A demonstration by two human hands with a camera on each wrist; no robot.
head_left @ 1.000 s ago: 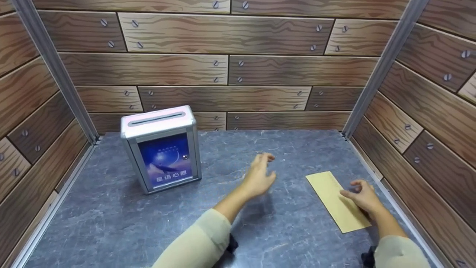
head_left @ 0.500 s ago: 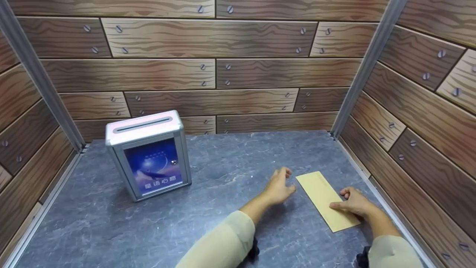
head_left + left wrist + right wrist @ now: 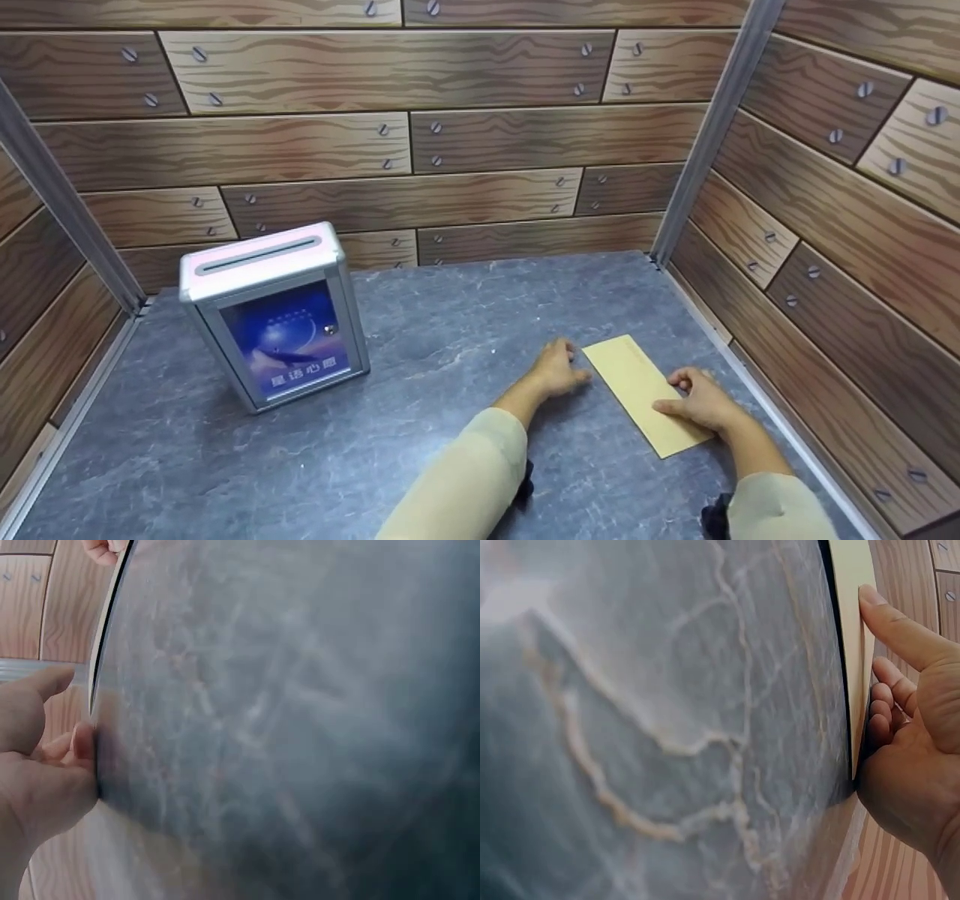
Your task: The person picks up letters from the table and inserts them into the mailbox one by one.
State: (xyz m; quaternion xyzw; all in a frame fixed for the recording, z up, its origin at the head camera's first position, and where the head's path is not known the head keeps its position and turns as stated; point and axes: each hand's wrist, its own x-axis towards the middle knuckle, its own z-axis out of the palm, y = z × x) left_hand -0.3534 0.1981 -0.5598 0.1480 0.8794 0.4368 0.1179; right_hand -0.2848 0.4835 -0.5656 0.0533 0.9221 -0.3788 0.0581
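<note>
A yellow-brown paper envelope (image 3: 630, 382) lies slantwise on the grey marbled table. My right hand (image 3: 701, 401) is at its right long edge, the thumb on the paper's face and the other fingers bent at that edge. From the right wrist, the envelope (image 3: 853, 622) shows nearly edge-on, bowed a little beside the thumb (image 3: 889, 619). My left hand (image 3: 553, 369) rests low by the envelope's far left corner, fingers loosely bent, thumb pointing toward the paper. In the left wrist view the left hand (image 3: 45, 772) holds nothing, with the thin envelope (image 3: 109, 622) beyond it.
A silver-framed slotted box (image 3: 274, 315) with a blue picture front and a small lock stands upright at the left. Wood-print walls (image 3: 487, 142) with metal corner posts (image 3: 694, 142) enclose the table (image 3: 420, 450) at the back and sides.
The left hand has moved right and closer to the envelope. The right hand's thumb has settled farther onto the paper. The head view has turned right, so the box sits farther left.
</note>
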